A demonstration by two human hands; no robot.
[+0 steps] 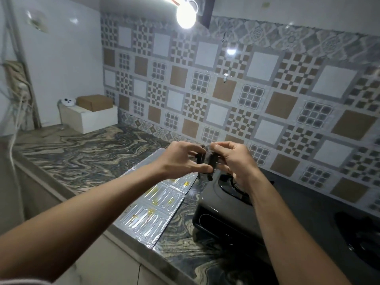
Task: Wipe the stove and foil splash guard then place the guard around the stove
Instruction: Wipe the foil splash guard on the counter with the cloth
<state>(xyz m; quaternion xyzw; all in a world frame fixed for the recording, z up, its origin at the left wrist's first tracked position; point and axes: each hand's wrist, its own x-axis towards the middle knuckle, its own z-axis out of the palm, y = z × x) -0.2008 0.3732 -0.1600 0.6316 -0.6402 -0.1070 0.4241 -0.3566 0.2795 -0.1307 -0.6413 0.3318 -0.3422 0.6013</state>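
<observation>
Hands, left hand (181, 159) and right hand (232, 159), pinch a dark cloth (207, 161); bunch it firmly, then wipe the stove (257, 208) at five o'clock before the foil guard (152, 208).

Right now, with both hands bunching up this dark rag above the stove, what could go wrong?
1. The foil guard lies flat with one corner near the counter edge; a wiping push could slide it off.
2. Yellow stains dot the foil; hard rubbing may crease or tear it.
3. The rag, held by the left hand and right hand, hangs over the burner and could snag there.
</observation>
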